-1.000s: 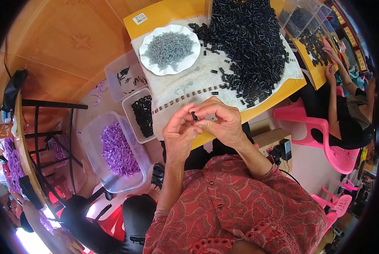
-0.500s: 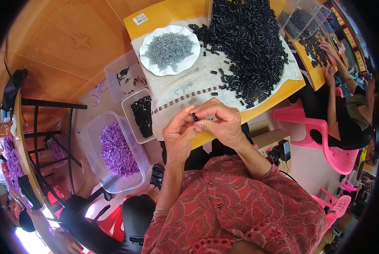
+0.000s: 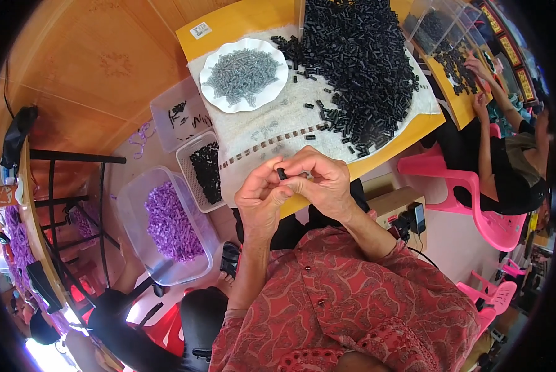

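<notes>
Between the fingertips of both hands is a small black cylindrical piece, held above the near edge of the table. My left hand pinches it from the left side. My right hand grips it from the right with thumb and forefinger. Beyond the hands, a white cloth covers much of the table. A large heap of similar black pieces lies on the cloth at the right. A white wavy-rimmed plate at the left bears a mound of small clear pieces.
Left of the table stand a white basket of black parts, a clear bin of purple pieces and a shallow tray. At the right, another person works at a table beside a pink chair.
The view has shifted slightly. Both hands stay together on the black piece, which has turned a little between the fingertips.
</notes>
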Demonstrator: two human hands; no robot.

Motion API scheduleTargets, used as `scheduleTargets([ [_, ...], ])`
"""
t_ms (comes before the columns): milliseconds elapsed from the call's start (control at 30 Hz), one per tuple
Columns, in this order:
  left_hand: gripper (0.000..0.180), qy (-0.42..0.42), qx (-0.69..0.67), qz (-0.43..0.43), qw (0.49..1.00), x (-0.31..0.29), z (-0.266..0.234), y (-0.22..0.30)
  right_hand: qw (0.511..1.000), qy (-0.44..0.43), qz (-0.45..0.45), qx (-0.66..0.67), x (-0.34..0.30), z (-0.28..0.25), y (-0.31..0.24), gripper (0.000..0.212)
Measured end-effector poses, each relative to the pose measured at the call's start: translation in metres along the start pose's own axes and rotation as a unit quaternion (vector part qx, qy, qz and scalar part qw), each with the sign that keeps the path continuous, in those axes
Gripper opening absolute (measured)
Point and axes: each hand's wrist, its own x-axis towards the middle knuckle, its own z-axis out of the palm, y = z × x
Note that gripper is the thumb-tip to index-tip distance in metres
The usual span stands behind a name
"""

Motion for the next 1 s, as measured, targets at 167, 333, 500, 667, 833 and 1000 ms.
scheduleTargets([
  [167,0.052,-0.019,-0.032,0.011,0.999,0.002,-0.002,-0.003,0.998,-0.014,-0.025,-0.057,0.005,-0.004,-0.008,0.022],
  [333,0.036,0.042,-0.078,-0.03,0.996,0.003,0.012,0.006,0.995,-0.029,-0.041,-0.091,0.007,-0.002,-0.012,0.024],
  [500,0.03,0.044,-0.101,-0.002,0.994,0.003,-0.003,0.004,0.973,0.015,-0.124,-0.193,0.011,0.006,-0.02,0.025],
  [667,0.022,0.065,-0.118,0.005,0.991,0.005,-0.01,0.009,0.986,-0.023,-0.006,-0.164,0.003,0.006,-0.028,0.018],
  [833,0.021,0.049,-0.123,0.012,0.991,0.005,-0.008,0.011,0.986,-0.07,0.105,-0.107,0.001,0.012,-0.019,0.015],
  [1000,0.021,0.052,-0.08,0.024,0.995,0.004,-0.01,0.008,0.982,-0.097,0.069,-0.148,0.005,0.016,-0.016,0.025],
])
